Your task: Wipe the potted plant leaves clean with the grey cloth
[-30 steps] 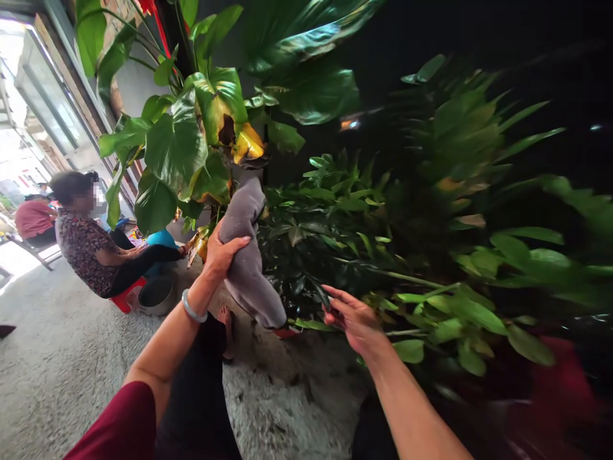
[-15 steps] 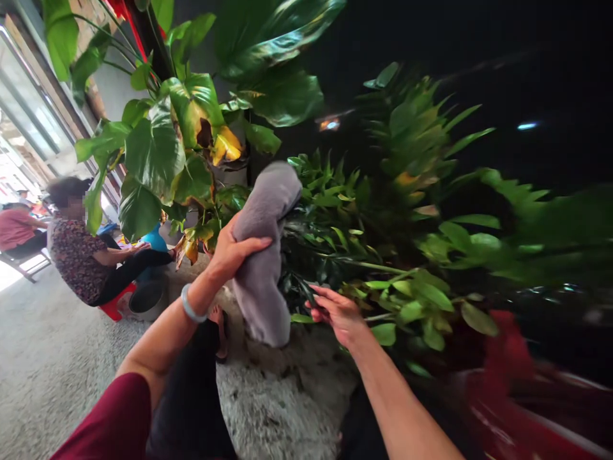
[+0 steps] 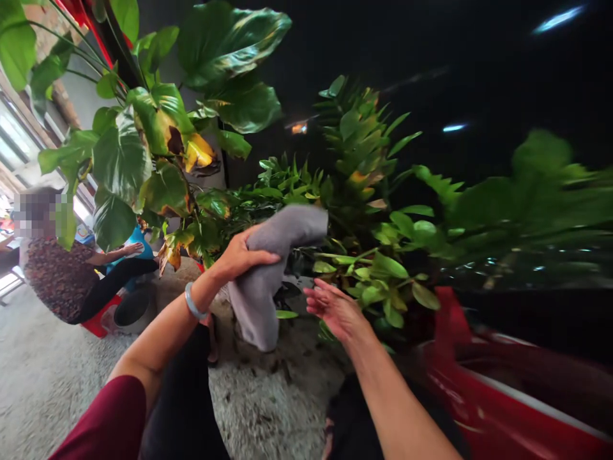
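Evidently the left hand (image 3: 245, 257) has its fingers clamped around the soft grey piece (image 3: 262, 291) at centre frame, likely gripping mid-length so both ends droop, while the right hand (image 3: 335, 312), fingers loosely parted, seems empty beside it.

Left hand (image 3: 244, 257): 8 o'clock, gripping grey fabric piece (image 3: 271, 275)
Right hand (image 3: 336, 310): 5 o'clock, loosely spread
Seated person (image 3: 57, 275): 9 o'clock
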A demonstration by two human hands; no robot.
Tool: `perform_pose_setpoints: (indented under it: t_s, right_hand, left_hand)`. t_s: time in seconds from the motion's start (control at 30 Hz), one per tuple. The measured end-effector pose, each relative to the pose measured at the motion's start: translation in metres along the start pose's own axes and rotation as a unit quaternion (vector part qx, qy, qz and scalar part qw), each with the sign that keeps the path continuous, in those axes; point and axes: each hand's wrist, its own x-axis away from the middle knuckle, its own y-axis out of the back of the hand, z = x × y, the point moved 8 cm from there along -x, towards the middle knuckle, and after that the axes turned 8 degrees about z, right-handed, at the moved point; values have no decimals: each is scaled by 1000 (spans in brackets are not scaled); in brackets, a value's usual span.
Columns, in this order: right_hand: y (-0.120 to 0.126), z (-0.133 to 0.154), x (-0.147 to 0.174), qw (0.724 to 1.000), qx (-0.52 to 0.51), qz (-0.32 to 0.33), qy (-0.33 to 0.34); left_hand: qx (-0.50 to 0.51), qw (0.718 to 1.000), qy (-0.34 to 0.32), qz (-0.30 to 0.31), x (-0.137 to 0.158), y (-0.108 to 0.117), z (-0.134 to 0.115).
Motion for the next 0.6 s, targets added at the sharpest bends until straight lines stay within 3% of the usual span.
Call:
perform_pose_setpoints:
  t_s: [0.07,0.13,0.2,0.27,0.37,0.6]
  right_hand:
    - [1,4,4,1000,-8,15,-12]
    - [7,13,8,999,-47,6,0]
    - [14,26,12,995,-92,-2,36]
    - [16,40,14,991,-107,13,78]
    - [7,53,16,986,-112,48,115]
    - [-6,73,26,964,-193,111,148]
  left_hand:
    - [-10,998,-43,-40,-18,0,-2]
    - [-64,997,-25,-38,-26,-9,20]
    - [-142,989,39,25,-20,-26,56]
    - [-189,968,96,131,-1,-45,90]
    - [-226,935,136,238,31,-60,113]
    - [-272,903,192,271,55,-55,125]
